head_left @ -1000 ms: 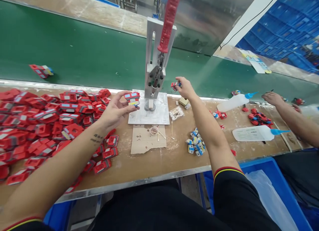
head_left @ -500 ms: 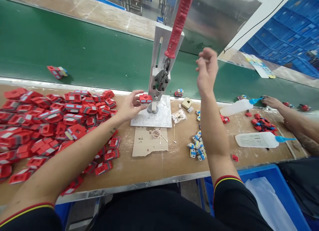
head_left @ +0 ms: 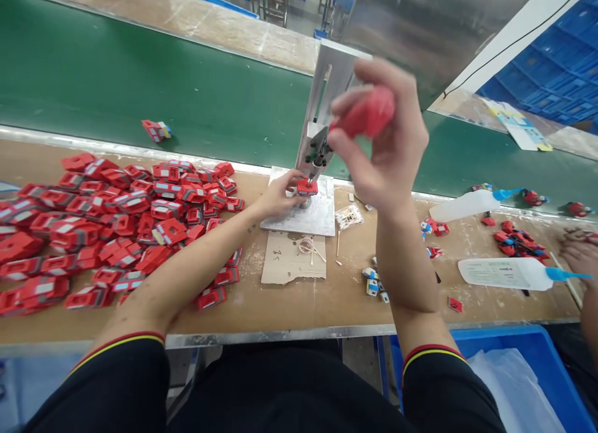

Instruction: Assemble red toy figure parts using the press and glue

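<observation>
My left hand (head_left: pixel 281 195) holds a red plastic part (head_left: pixel 307 187) under the tip of a metal toggle press (head_left: pixel 322 147), above its pale base plate (head_left: pixel 299 220). The fingers of my right hand (head_left: pixel 385 134) are wrapped round the press's red handle (head_left: pixel 369 112), which is tilted down toward me. The press tip meets the top of the red part. A large heap of red parts (head_left: pixel 126 215) lies left of my left forearm and beyond it.
A green conveyor belt (head_left: pixel 200 103) runs behind, carrying a red-and-white piece (head_left: pixel 156 130). On the right are two white bottles (head_left: pixel 504 273), small blue-and-white parts (head_left: pixel 372 287), cotton swabs (head_left: pixel 349 216), a blue bin (head_left: pixel 537 342) and another person's hand (head_left: pixel 579 252).
My right hand has taken hold of the red handle, and the handle has swung down from upright. The press tip has lowered onto the part in my left hand. The view has shifted.
</observation>
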Demonstrator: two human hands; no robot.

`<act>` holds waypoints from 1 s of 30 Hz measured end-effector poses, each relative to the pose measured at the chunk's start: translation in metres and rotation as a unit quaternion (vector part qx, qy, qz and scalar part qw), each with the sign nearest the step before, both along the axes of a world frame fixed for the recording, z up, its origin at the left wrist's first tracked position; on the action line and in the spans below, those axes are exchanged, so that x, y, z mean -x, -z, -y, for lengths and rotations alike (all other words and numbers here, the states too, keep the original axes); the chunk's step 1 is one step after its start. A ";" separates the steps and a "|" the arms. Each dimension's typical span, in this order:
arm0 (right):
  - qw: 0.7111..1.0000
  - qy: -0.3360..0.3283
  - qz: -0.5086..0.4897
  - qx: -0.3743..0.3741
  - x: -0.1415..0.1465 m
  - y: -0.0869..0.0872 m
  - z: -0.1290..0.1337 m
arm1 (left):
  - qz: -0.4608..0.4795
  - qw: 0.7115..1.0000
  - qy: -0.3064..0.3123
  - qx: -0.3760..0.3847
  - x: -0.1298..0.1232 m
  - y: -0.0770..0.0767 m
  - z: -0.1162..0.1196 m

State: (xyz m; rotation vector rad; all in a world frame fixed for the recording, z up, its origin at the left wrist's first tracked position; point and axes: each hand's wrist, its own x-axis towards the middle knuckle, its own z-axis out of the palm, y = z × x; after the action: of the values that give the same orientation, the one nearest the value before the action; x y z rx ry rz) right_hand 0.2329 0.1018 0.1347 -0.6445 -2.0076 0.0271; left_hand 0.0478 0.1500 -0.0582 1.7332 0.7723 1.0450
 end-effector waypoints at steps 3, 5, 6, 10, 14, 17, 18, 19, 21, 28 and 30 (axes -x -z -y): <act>0.998 0.010 0.047 -0.043 -0.009 0.027 0.029 | 0.013 1.000 0.005 -0.004 0.000 0.001 0.003; 0.997 0.012 0.048 -0.063 -0.010 0.045 0.039 | 0.012 1.000 0.000 -0.010 -0.001 0.001 0.004; 0.997 0.012 0.045 -0.069 -0.010 0.052 0.041 | 0.012 1.000 -0.002 -0.012 -0.001 0.001 0.004; 0.997 0.007 0.029 -0.075 -0.008 0.067 0.039 | 0.010 1.000 -0.004 -0.013 -0.002 0.000 0.005; 0.998 0.010 -0.001 -0.060 -0.006 0.065 0.037 | -0.008 1.000 -0.016 -0.007 -0.004 -0.004 0.006; 0.999 -0.009 -0.023 -0.044 -0.007 0.064 0.037 | -0.011 1.000 -0.019 -0.004 -0.005 -0.006 0.006; 0.999 -0.013 -0.020 -0.042 -0.007 0.064 0.038 | -0.009 1.000 -0.020 -0.003 -0.005 -0.006 0.006; 0.999 -0.014 -0.014 -0.046 -0.008 0.065 0.038 | -0.006 1.000 -0.019 -0.001 -0.006 -0.007 0.006; 0.998 -0.010 0.000 -0.067 -0.008 0.066 0.038 | 0.000 1.000 -0.015 0.003 -0.006 -0.007 0.006; 0.994 -0.007 0.016 -0.104 -0.008 0.058 0.039 | 0.003 1.000 -0.009 -0.007 -0.004 -0.005 0.005; 0.994 0.003 0.022 -0.103 -0.009 0.058 0.039 | 0.006 1.000 -0.007 -0.007 -0.005 -0.005 0.005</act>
State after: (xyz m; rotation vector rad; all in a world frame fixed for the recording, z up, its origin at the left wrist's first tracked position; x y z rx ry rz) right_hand 0.2421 0.0626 0.0763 -0.5233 -2.0183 -0.1980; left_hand 0.0523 0.1450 -0.0534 1.7341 0.7711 1.0725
